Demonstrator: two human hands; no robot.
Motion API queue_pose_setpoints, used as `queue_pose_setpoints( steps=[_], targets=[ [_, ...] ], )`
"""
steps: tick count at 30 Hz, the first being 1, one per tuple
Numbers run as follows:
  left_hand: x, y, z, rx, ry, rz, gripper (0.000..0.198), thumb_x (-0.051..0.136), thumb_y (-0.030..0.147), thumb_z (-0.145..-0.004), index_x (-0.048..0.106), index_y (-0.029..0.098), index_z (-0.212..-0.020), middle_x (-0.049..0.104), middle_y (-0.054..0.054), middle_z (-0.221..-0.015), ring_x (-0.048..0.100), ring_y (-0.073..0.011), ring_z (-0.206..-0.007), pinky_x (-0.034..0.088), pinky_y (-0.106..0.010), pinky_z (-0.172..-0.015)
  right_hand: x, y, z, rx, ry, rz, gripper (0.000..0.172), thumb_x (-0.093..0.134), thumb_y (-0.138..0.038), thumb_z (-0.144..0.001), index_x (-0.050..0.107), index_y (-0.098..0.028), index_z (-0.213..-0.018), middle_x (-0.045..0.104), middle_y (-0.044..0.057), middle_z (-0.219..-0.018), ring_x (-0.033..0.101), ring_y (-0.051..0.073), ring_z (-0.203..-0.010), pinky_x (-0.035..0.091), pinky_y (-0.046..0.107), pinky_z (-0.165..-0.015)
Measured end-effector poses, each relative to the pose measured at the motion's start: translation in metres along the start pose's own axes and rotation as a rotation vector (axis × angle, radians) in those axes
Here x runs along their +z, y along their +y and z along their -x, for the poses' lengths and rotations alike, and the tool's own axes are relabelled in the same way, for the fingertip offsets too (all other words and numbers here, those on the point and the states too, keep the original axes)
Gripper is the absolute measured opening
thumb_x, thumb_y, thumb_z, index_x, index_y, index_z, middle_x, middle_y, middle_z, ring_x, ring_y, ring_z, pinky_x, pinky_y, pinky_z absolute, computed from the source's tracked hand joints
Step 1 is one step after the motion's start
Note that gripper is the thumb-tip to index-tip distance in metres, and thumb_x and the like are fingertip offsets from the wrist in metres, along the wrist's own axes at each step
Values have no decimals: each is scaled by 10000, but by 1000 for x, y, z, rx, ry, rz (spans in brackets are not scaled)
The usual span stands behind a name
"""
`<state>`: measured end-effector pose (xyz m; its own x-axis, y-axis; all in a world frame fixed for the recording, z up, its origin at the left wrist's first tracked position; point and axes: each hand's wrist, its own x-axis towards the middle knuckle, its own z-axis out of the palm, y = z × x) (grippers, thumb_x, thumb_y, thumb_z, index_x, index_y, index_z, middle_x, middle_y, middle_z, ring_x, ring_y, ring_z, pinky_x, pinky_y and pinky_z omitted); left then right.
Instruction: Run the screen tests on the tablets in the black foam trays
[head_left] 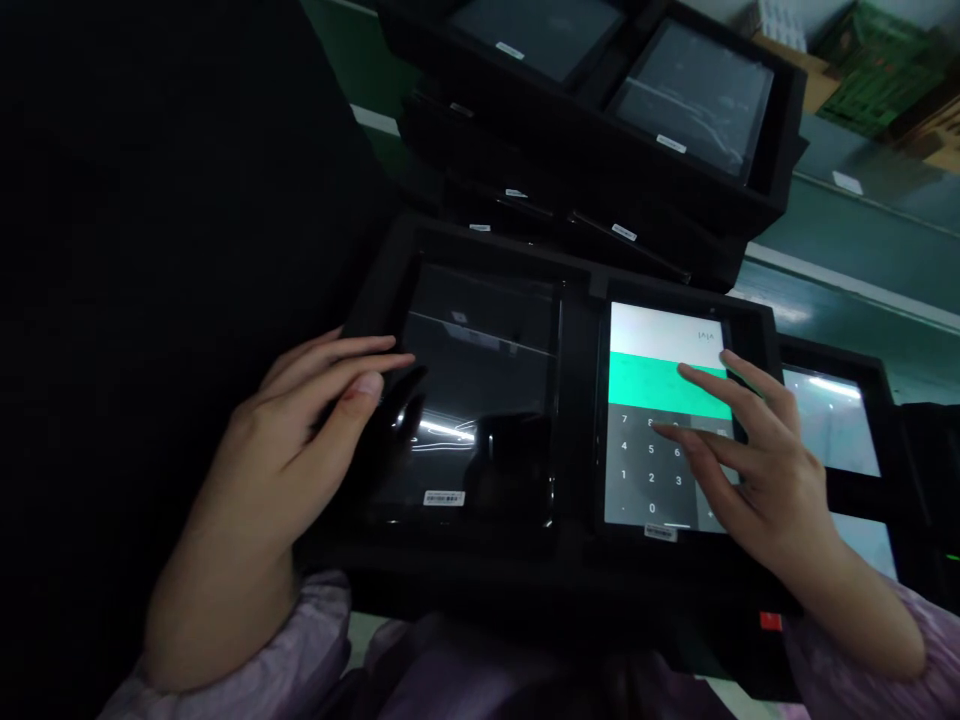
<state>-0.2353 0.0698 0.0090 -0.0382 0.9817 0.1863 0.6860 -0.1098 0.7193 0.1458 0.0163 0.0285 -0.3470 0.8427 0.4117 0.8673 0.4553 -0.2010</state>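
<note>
Two tablets lie side by side in a black foam tray (581, 550). The right tablet (637, 480) is lit and shows a calculator keypad with a green band across it. Over its keys is my right hand (765, 460), fingers spread, the index fingertip at or just above the 8 key. The left tablet (480, 400) has a dark, glossy screen with reflections and a barcode label near its lower edge. My left hand (300, 420) rests by that tablet's left side with its fingers stretched out, holding nothing.
Behind the tray, stacked black trays hold more dark tablets (697, 90) with barcode labels. At the right, another black tray holds lit screens (832, 420). A green crate (870, 60) and boxes stand at the far right. Something black fills the left side.
</note>
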Motion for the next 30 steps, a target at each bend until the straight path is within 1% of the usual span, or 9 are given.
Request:
queue_pose_setpoints(
  steps=[3,6,9,13,15,19,22,27,30],
  targets=[
    [-1,2,0,12,4,-13,356,574,487,-1071,893,359,-1164,861,17,-1372,645,-335,-1561,510,-632,-1339,6,1,2,-9,-18,4,289,631,-195,-1097,890,-293,-1181,715,86,-1568,517,431,-1631,629,679,-1206],
    [0,1,0,11,0,-12,356,580,501,-1066,894,368,-1171,863,24,-1370,647,-336,-1560,513,-634,-1337,9,-4,0,-58,-63,27,339,622,-200,-1102,838,-289,-1348,613,110,-1687,418,449,-1697,584,707,-1249],
    [0,1,0,11,2,-7,353,586,498,-1062,893,372,-1180,861,28,-1375,643,-336,-1565,505,-639,-1342,5,-3,-2,-84,-74,61,335,618,-193,-1103,836,-279,-1342,575,102,-1735,327,462,-1746,548,727,-1284],
    [0,0,0,30,5,-20,356,589,510,-1058,895,373,-1180,861,27,-1373,642,-345,-1565,509,-650,-1336,-5,18,6,71,134,161,254,652,-199,-1091,891,-279,-1116,721,82,-1591,478,483,-1661,591,756,-1213],
    [1,-2,0,35,1,-18,340,593,501,-1068,895,391,-1178,861,42,-1371,646,-333,-1562,516,-628,-1337,-7,33,14,127,205,236,239,670,-217,-1089,899,-278,-1058,775,91,-1509,547,507,-1602,609,793,-1154],
    [3,-9,2,54,55,-10,301,617,526,-1080,893,457,-1178,861,88,-1360,667,-323,-1538,535,-621,-1323,-1,50,24,145,214,258,250,664,-253,-1100,909,-242,-1051,778,129,-1500,579,536,-1562,621,832,-1090],
    [4,-11,3,46,62,-24,313,614,543,-1082,898,447,-1173,861,80,-1364,665,-324,-1540,541,-611,-1319,5,50,24,158,209,223,263,650,-258,-1109,910,-258,-1067,765,112,-1523,555,508,-1590,607,818,-1130],
    [6,-13,2,58,65,-8,291,634,533,-1084,897,456,-1181,865,79,-1354,669,-320,-1537,541,-610,-1321,4,45,21,130,79,149,301,636,-249,-1106,881,-343,-1254,601,38,-1734,417,516,-1689,521,839,-1237],
    [6,-16,1,59,70,-5,278,638,524,-1085,894,472,-1180,867,88,-1344,679,-318,-1524,545,-614,-1318,1,46,23,195,144,157,340,631,-219,-1103,872,-409,-1251,688,28,-1634,451,496,-1672,552,826,-1200]
  ],
)
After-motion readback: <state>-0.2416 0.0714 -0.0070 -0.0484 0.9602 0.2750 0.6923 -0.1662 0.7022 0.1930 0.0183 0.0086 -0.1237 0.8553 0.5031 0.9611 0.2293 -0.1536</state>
